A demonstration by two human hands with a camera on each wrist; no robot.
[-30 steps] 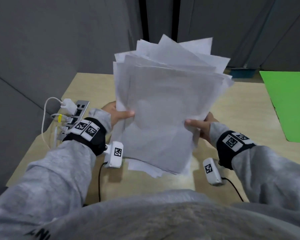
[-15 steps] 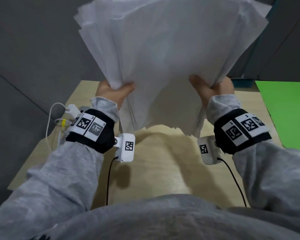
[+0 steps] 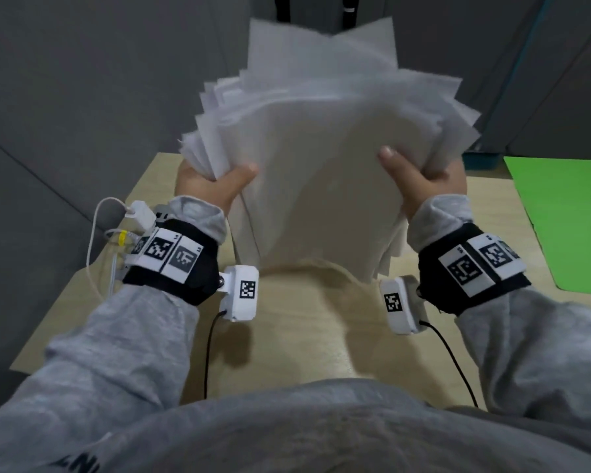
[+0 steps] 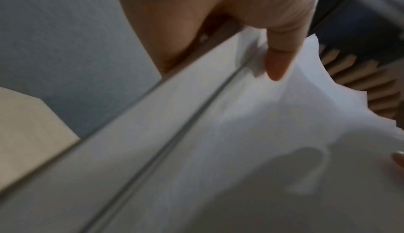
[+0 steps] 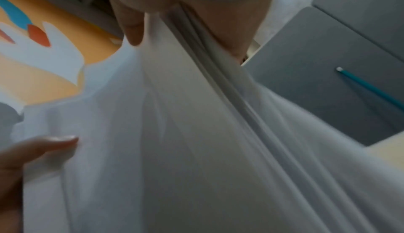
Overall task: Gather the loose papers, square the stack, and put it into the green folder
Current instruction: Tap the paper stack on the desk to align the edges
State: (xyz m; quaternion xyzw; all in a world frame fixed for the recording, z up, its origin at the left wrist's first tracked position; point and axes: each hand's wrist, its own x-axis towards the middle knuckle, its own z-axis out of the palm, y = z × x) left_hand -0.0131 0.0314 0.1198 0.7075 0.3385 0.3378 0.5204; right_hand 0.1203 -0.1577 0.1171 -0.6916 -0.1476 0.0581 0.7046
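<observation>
A ragged stack of white papers [image 3: 321, 158] stands upright above the wooden table [image 3: 304, 336], its sheets fanned out at uneven angles. My left hand [image 3: 215, 186] grips its left edge, thumb on the near face. Gripping the right edge the same way is my right hand [image 3: 420, 180]. The stack's lower edge hangs just above the table. In the left wrist view the papers [image 4: 240, 141] fill the frame under my left hand [image 4: 251, 34]. In the right wrist view the papers [image 5: 196, 141] run down from my right hand [image 5: 181, 20]. The green folder [image 3: 567, 220] lies flat at the table's right.
A power strip with a white charger [image 3: 140, 215] and cables sits at the table's left edge. Grey partition walls stand behind and to the left. A blue bin [image 3: 481, 160] shows beyond the table's far edge.
The stack first rose off the table close to my face; now it has dropped lower and away, with both hands still gripping its side edges.
</observation>
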